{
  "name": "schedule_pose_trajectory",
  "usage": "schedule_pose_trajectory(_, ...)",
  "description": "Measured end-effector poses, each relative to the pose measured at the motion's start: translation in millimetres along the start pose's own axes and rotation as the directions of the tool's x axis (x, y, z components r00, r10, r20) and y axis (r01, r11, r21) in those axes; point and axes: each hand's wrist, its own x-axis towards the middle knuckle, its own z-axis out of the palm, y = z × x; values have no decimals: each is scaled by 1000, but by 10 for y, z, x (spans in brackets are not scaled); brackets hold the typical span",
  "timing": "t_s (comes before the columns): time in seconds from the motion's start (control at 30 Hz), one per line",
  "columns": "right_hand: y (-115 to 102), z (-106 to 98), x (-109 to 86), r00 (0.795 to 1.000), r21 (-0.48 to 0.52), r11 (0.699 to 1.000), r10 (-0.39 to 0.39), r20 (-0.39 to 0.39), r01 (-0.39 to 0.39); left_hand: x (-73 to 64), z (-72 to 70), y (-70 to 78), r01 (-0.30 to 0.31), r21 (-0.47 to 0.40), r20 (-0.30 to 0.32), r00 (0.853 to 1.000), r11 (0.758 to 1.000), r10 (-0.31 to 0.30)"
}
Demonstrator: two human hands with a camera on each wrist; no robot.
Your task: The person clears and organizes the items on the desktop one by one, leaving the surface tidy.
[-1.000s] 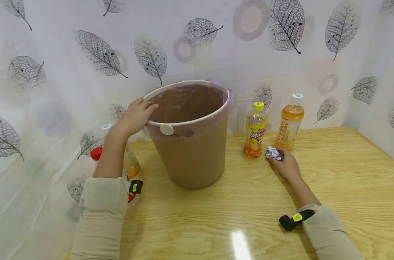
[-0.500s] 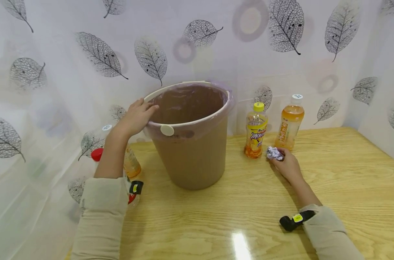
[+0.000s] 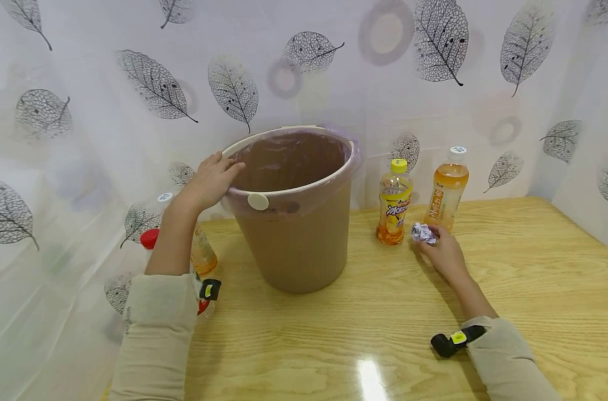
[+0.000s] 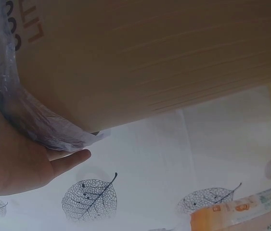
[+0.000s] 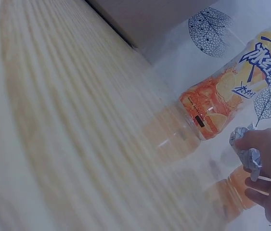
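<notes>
A brown trash bin (image 3: 296,239) with a pale rim and a thin purplish liner (image 4: 44,127) stands left of the table's middle. My left hand (image 3: 211,181) grips its left rim, fingers over the edge; in the left wrist view a digit of that hand (image 4: 19,161) lies outside against the liner. Over at the right, my right hand (image 3: 444,253) pinches a crumpled paper ball (image 3: 423,233) between thumb and fingers. In the right wrist view, the paper ball (image 5: 247,151) is held just above the table, near the base of a yellow-capped drink bottle (image 5: 231,91).
The yellow-capped bottle (image 3: 394,206) and a white-capped orange drink bottle (image 3: 446,192) stand close behind the right hand. Several bottles, one with a red cap (image 3: 150,238), are partly hidden behind the left forearm. A leaf-print curtain (image 3: 329,100) backs the wooden table (image 3: 304,345).
My right hand has raised the paper ball slightly from the tabletop. The left hand and the bin have stayed in place.
</notes>
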Motion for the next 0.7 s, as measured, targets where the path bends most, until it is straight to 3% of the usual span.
schedule_pose_trajectory(0.43, -132, -115, 5, 1000, 29, 1000, -11, 4, 11, 2, 1, -19, -4, -6, 11, 1000, 1000, 4)
schedule_pose_trajectory(0.7, -287, -182, 19, 999, 7, 999, -41, -36, 41, 7, -3, -7, -4, -7, 9, 1000, 1000, 4)
